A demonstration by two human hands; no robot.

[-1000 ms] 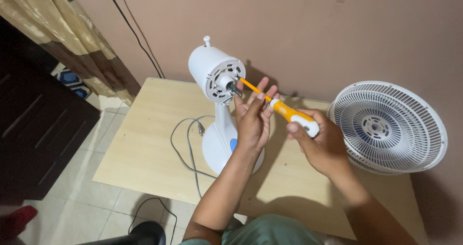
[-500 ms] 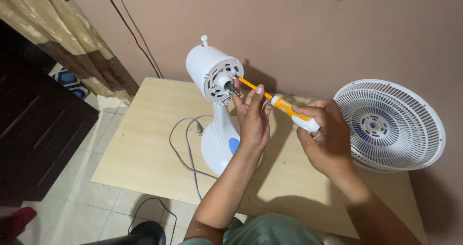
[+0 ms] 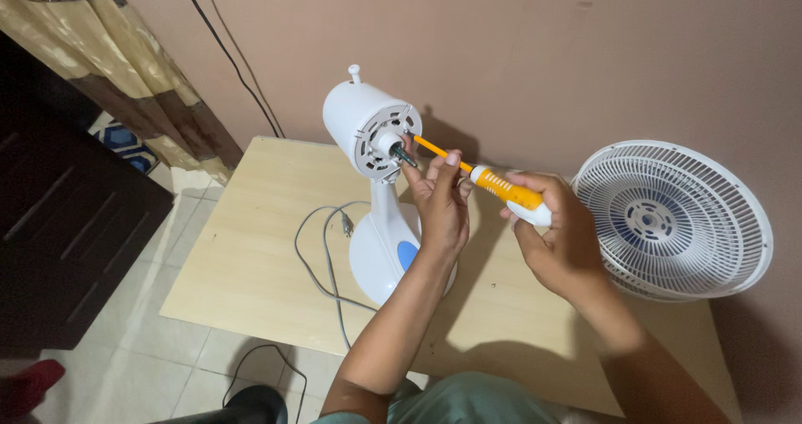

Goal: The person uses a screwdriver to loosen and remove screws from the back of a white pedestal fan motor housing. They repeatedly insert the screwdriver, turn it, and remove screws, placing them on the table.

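Two hands at a fan motor (image 3: 372, 132): right hand (image 3: 560, 244) fingers clamped on screwdriver (image 3: 493, 186), left hand (image 3: 441, 203) fingers pinching its shaft, tip since advanced onto the motor face; grille (image 3: 672, 219) on desk (image 3: 251, 257).

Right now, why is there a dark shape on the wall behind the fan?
In the head view, that is the shadow of the fan motor housing, so the light comes from the front. The hands and screwdriver shadow the table too. Everything looks sharp, without glare.
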